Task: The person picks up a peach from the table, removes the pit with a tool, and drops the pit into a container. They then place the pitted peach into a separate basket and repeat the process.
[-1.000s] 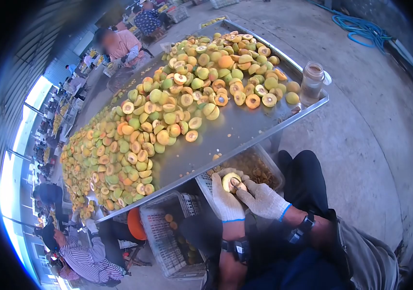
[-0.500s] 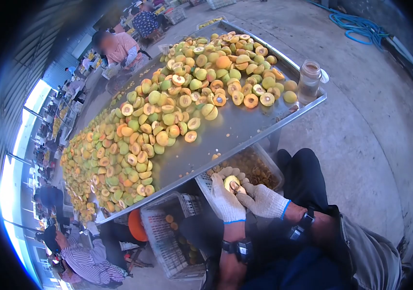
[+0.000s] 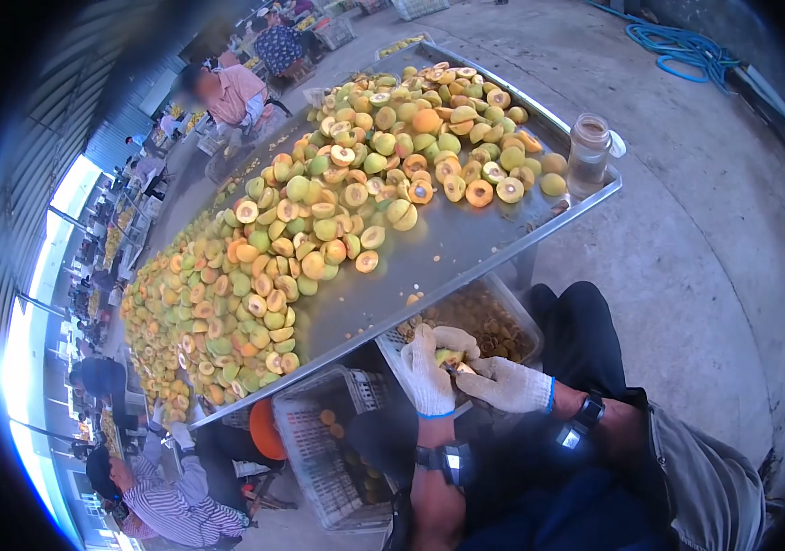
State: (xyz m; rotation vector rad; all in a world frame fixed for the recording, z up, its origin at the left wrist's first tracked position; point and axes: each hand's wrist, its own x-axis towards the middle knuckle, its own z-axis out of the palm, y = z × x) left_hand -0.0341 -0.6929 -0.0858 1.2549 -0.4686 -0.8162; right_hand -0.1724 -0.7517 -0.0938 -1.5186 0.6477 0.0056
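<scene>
My left hand [image 3: 430, 375], in a white knit glove with a blue cuff, is closed around a yellow-green peach half [image 3: 448, 356]. My right hand [image 3: 509, 386], gloved the same way, is closed right beside it with its fingertips at the cut side of the fruit. A small dark and pale bit shows between the right fingertips, too hidden to name. Both hands are above a white plastic crate [image 3: 519, 317] of brown pits and scraps. Beyond them, a big pile of halved peaches [image 3: 319, 230] lies on a metal table [image 3: 429, 266].
A clear jar [image 3: 587, 156] of liquid stands at the table's right corner. Below the table edge, a white crate [image 3: 305, 441] holds a few fruit halves, beside an orange round object [image 3: 266, 430]. A co-worker in stripes [image 3: 181, 505] sits at left. A blue hose [image 3: 682, 50] lies on the floor.
The peach half has turned in my left hand, so less of its cut face shows. My left fingers have shifted around it, and the right hand has moved slightly to the right.
</scene>
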